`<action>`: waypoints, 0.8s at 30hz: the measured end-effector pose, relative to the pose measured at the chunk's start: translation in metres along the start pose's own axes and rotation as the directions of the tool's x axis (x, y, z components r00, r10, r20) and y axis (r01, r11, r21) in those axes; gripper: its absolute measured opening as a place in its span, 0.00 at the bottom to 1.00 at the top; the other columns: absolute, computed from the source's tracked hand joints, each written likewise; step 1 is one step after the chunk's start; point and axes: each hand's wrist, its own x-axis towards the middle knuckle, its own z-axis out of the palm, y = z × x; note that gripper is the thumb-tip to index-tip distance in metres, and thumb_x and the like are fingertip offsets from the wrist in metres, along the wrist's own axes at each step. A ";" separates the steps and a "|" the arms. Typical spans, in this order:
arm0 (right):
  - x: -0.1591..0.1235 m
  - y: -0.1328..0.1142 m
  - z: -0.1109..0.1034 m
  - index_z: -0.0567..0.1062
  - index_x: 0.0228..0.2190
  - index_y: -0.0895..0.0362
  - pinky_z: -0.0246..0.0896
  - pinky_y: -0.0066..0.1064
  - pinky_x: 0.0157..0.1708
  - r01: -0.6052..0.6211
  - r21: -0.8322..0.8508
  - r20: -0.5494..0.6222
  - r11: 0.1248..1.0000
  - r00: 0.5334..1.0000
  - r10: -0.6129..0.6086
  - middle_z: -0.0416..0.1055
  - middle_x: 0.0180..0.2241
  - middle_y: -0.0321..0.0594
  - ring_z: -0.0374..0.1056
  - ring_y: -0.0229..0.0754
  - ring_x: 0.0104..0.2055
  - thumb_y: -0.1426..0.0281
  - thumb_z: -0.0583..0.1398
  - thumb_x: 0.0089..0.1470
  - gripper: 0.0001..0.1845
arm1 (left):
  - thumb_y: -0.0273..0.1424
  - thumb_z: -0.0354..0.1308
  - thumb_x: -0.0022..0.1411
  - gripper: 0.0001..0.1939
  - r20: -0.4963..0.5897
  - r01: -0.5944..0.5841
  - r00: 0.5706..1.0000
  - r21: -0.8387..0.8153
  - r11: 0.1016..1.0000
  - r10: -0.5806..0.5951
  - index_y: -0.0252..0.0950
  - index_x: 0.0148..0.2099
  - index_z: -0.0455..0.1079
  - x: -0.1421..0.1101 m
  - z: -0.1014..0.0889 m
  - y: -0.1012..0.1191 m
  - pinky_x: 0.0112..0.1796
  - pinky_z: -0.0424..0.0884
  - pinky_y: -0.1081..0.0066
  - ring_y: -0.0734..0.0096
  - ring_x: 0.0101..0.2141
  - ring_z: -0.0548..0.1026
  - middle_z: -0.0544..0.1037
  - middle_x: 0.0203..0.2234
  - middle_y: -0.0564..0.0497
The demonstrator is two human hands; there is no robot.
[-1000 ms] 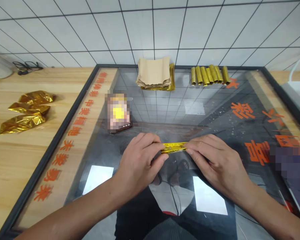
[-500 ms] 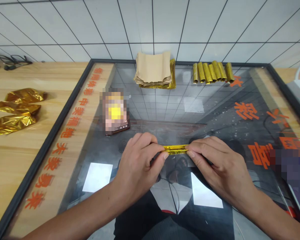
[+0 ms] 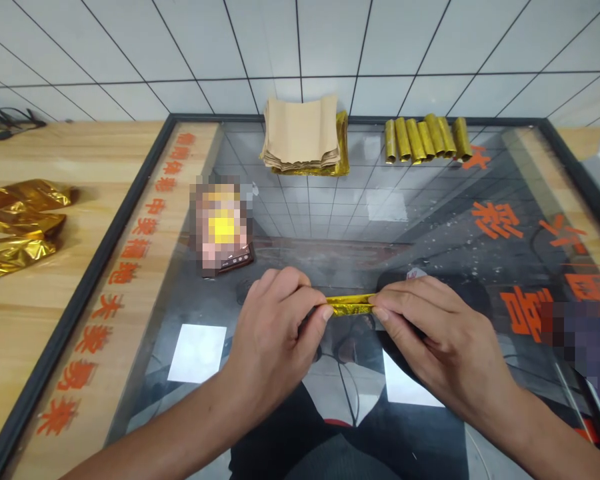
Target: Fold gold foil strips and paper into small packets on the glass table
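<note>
Hardly anything had moved since the earlier frames except the view itself, which had shifted so that the crumpled gold foil (image 3: 23,227) sat nearer the left edge; the hands kept their hold. Both forearms came in from the near corners and angled inward, with the backs of the hands up and the fingers curled. The left hand (image 3: 283,320) pinched one end of the gold strip (image 3: 351,306) between thumb and fingers, and the right hand (image 3: 437,333) pinched the other end the same way. Held between them over the glass tabletop (image 3: 320,263), the folded strip had its long axis running left to right, nearly level, its right end very slightly farther away. A blurred-out, phone-like object (image 3: 223,230) lay beyond the left hand, and the foil lay on bare wood outside the black frame (image 3: 87,263). Farther off, toward the tiled wall (image 3: 333,40), stood a stack of brown paper (image 3: 303,133) with gold foil beneath, and to its right a row of seven gold tubes (image 3: 427,139) lay side by side, pointing roughly away.
</note>
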 end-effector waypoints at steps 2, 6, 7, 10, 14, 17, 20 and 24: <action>0.001 0.000 -0.001 0.78 0.45 0.52 0.68 0.44 0.46 -0.015 0.010 0.002 1.000 1.000 0.015 0.80 0.42 0.40 0.73 0.46 0.41 0.75 0.63 0.68 0.07 | 0.30 0.55 0.75 0.12 0.002 0.001 1.000 0.012 1.000 -0.001 0.39 0.38 0.75 0.001 0.000 0.000 0.38 0.65 0.58 0.63 0.36 0.69 0.75 0.36 0.49; 0.003 -0.002 -0.001 0.78 0.42 0.52 0.68 0.44 0.43 -0.057 0.034 0.008 0.998 0.998 0.057 0.79 0.40 0.39 0.73 0.46 0.41 0.74 0.63 0.69 0.05 | 0.30 0.54 0.76 0.12 0.013 0.010 1.000 0.017 1.000 -0.010 0.39 0.37 0.74 0.001 0.001 0.001 0.38 0.64 0.57 0.62 0.36 0.69 0.74 0.36 0.49; 0.003 -0.003 -0.001 0.78 0.42 0.52 0.68 0.44 0.43 -0.066 0.034 0.011 0.997 0.998 0.066 0.79 0.40 0.39 0.73 0.46 0.41 0.74 0.63 0.69 0.05 | 0.30 0.54 0.76 0.12 0.016 0.013 1.000 0.019 1.000 -0.014 0.39 0.37 0.74 0.001 0.001 0.001 0.38 0.64 0.57 0.62 0.36 0.68 0.74 0.36 0.49; 0.005 -0.004 -0.001 0.78 0.42 0.52 0.67 0.44 0.44 -0.081 0.036 0.016 0.996 0.997 0.080 0.78 0.40 0.39 0.73 0.45 0.40 0.73 0.62 0.69 0.05 | 0.30 0.54 0.76 0.13 0.014 0.017 1.000 0.029 0.999 -0.017 0.39 0.37 0.74 0.001 0.003 0.002 0.38 0.63 0.57 0.62 0.36 0.68 0.74 0.36 0.49; 0.005 -0.004 0.002 0.79 0.41 0.51 0.66 0.43 0.42 -0.112 0.032 0.015 0.993 0.994 0.111 0.78 0.40 0.40 0.72 0.45 0.40 0.72 0.63 0.70 0.05 | 0.29 0.54 0.76 0.13 0.001 0.004 1.000 0.044 0.999 -0.004 0.38 0.36 0.73 0.003 0.003 0.003 0.38 0.63 0.57 0.62 0.35 0.68 0.74 0.35 0.49; 0.004 -0.004 0.005 0.80 0.40 0.52 0.64 0.43 0.41 -0.148 -0.013 0.011 0.989 0.989 0.149 0.76 0.40 0.40 0.72 0.46 0.40 0.71 0.63 0.70 0.05 | 0.28 0.54 0.76 0.13 0.027 0.016 0.999 0.067 0.998 -0.018 0.38 0.36 0.73 0.004 0.003 0.005 0.39 0.62 0.58 0.62 0.35 0.68 0.74 0.35 0.49; 0.004 -0.004 0.006 0.80 0.40 0.53 0.63 0.43 0.41 -0.153 -0.037 0.025 0.988 0.988 0.154 0.75 0.39 0.41 0.71 0.45 0.39 0.71 0.62 0.70 0.05 | 0.27 0.53 0.75 0.12 0.039 0.023 0.999 0.087 0.996 -0.026 0.38 0.36 0.73 0.005 0.003 0.006 0.39 0.62 0.57 0.62 0.36 0.67 0.73 0.36 0.49; 0.009 -0.006 0.005 0.80 0.39 0.54 0.62 0.41 0.40 -0.152 -0.059 0.036 0.987 0.987 0.154 0.75 0.38 0.40 0.70 0.44 0.38 0.71 0.61 0.70 0.07 | 0.26 0.53 0.75 0.11 0.046 0.002 0.999 0.102 0.995 -0.007 0.38 0.37 0.72 0.005 0.004 0.005 0.39 0.62 0.57 0.61 0.36 0.67 0.73 0.36 0.49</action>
